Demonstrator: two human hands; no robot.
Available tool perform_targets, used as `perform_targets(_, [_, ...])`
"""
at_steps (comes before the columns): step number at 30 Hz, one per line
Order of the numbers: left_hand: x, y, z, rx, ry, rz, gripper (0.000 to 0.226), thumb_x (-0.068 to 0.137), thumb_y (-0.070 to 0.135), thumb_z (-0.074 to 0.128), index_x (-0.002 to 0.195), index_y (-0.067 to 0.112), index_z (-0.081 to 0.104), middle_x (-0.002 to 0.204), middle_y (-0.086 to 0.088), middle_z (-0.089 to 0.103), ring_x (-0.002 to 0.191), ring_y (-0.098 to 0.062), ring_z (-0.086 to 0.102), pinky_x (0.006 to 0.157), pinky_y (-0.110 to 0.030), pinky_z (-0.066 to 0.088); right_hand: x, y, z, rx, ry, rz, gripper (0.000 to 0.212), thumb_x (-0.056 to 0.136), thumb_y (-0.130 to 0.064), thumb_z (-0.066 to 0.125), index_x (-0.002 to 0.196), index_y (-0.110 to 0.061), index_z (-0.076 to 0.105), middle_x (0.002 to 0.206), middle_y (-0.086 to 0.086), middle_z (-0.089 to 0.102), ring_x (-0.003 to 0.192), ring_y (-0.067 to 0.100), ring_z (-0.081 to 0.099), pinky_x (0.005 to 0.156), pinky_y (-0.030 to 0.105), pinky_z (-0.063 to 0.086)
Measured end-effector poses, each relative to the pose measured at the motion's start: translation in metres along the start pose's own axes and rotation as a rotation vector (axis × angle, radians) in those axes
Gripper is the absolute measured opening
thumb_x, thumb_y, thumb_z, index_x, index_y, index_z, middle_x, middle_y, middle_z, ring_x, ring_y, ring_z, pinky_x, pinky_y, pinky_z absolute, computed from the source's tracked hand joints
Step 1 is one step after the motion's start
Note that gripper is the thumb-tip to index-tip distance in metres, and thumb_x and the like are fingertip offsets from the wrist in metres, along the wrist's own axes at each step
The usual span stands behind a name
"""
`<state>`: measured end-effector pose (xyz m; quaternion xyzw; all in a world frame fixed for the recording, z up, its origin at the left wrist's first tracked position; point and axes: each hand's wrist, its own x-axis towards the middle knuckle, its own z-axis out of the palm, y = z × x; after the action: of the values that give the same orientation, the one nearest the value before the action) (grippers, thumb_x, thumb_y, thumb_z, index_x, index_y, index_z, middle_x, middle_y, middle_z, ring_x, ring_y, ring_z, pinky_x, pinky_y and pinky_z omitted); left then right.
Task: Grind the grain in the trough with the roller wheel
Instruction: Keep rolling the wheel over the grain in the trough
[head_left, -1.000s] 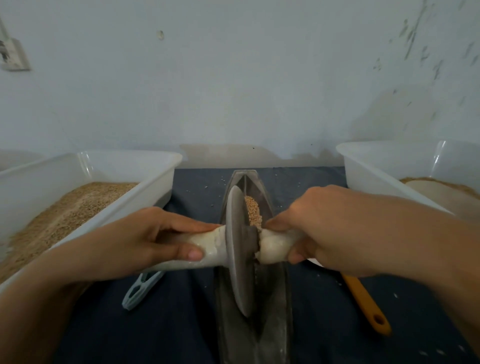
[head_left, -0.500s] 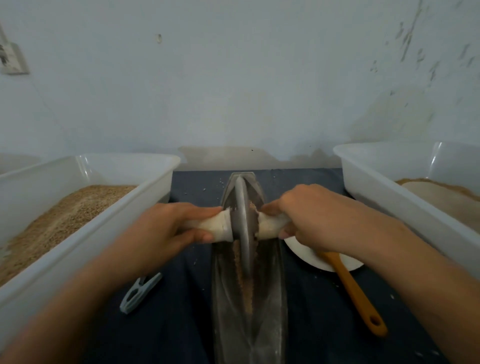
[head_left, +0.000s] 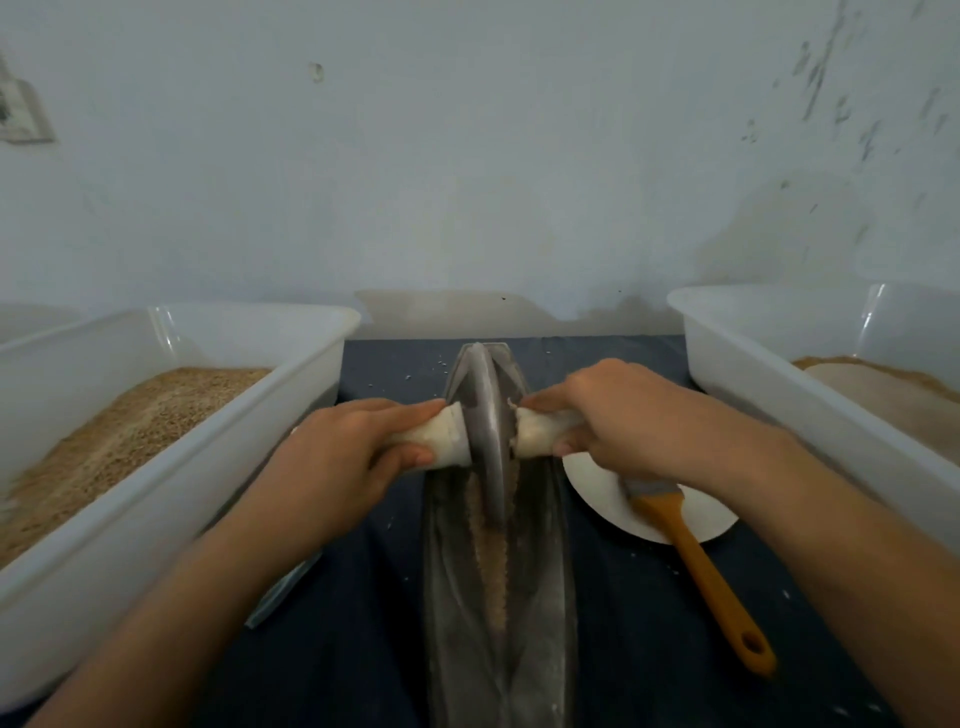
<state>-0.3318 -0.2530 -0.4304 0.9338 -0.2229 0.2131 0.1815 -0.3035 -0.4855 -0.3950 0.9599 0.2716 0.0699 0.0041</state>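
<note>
A long grey metal trough (head_left: 545, 582) runs away from me down the middle of the dark cloth. A thin line of brown grain (head_left: 496, 561) lies along its groove. The grey roller wheel (head_left: 485, 436) stands upright in the far half of the trough, its rim in the groove. A pale wrapped axle sticks out on both sides of the wheel. My left hand (head_left: 343, 457) grips the left handle (head_left: 441, 434). My right hand (head_left: 618, 415) grips the right handle (head_left: 535, 434). Both arms are stretched forward.
A white tub (head_left: 218, 467) of whole grain stands at the left, and a second white tub (head_left: 769, 395) of finer meal at the right. A white plate (head_left: 597, 493) with an orange-handled brush (head_left: 711, 582) lies right of the trough. A pale clip (head_left: 280, 592) lies by my left forearm.
Both hands have pushed the wheel away from me along the trough, from the near part to the far end. The grain heap ahead of the wheel is now a flattened line behind it.
</note>
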Motion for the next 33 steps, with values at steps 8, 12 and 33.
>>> perform_targets(8, [-0.005, -0.006, 0.008, 0.002, 0.090, 0.119, 0.049, 0.087, 0.021, 0.061, 0.134, 0.023, 0.047, 0.115, 0.003, 0.065, 0.098, -0.015, 0.059, 0.084, -0.026, 0.042, -0.001, 0.001, 0.021, 0.062, 0.114, -0.080, 0.048, 0.084, -0.062, 0.047, 0.118, -0.027, 0.049, 0.098, -0.006, 0.051, 0.090, 0.012, 0.045, 0.076, 0.030, 0.039])
perform_targets(12, [-0.008, -0.001, 0.005, -0.096, 0.118, 0.097, 0.045, 0.090, 0.020, 0.056, 0.134, 0.022, 0.048, 0.122, 0.009, 0.060, 0.105, -0.001, 0.055, 0.088, -0.005, 0.034, -0.004, -0.004, 0.027, -0.014, 0.198, -0.128, 0.045, 0.086, -0.062, 0.041, 0.110, -0.024, 0.045, 0.101, -0.007, 0.051, 0.083, 0.008, 0.035, 0.072, 0.026, 0.032])
perform_targets(33, [0.001, 0.026, 0.058, -1.261, 0.294, -1.076, 0.029, 0.096, 0.024, 0.048, 0.121, 0.011, 0.054, 0.129, -0.011, 0.053, 0.118, -0.030, 0.049, 0.105, -0.043, 0.036, 0.043, 0.101, 0.036, 0.270, 0.492, 0.599, 0.053, 0.084, -0.066, 0.037, 0.095, -0.018, 0.055, 0.076, -0.001, 0.053, 0.063, 0.015, 0.048, 0.060, 0.029, 0.038])
